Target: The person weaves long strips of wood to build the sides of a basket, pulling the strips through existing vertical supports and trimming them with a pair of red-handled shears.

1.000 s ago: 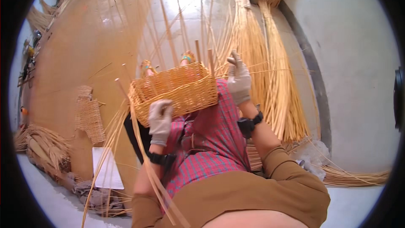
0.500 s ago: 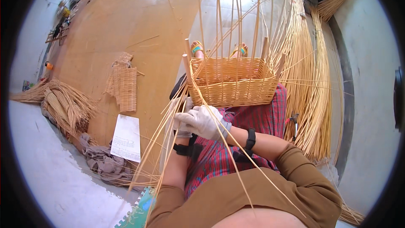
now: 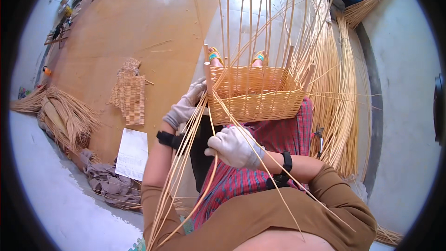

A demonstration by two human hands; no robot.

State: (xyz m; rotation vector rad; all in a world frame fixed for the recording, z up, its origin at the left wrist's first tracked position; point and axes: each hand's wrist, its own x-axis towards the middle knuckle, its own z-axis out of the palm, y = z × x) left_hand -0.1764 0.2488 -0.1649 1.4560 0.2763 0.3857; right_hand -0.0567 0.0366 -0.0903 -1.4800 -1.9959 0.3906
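A half-woven wicker basket rests on my lap, with wooden corner posts and long upright canes rising from it. My left hand, in a pale glove, grips the basket's left end by the corner post; its fingertips are partly hidden there. Below the front wall, my gloved right hand is closed on a single cane strand that runs down from the left corner. Several loose strands hang from that same corner past my left forearm. Two more strands cross over my right hand and wrist.
Long cane bundles lie along the right wall, with pliers on them. To the left are a woven panel, a white paper sheet, a grey cloth and another cane bundle. Upright canes stand beyond the basket.
My hands have moved apart. The left went up to the basket's left end, while the right shifted slightly right and down, now pulling one strand away from the others.
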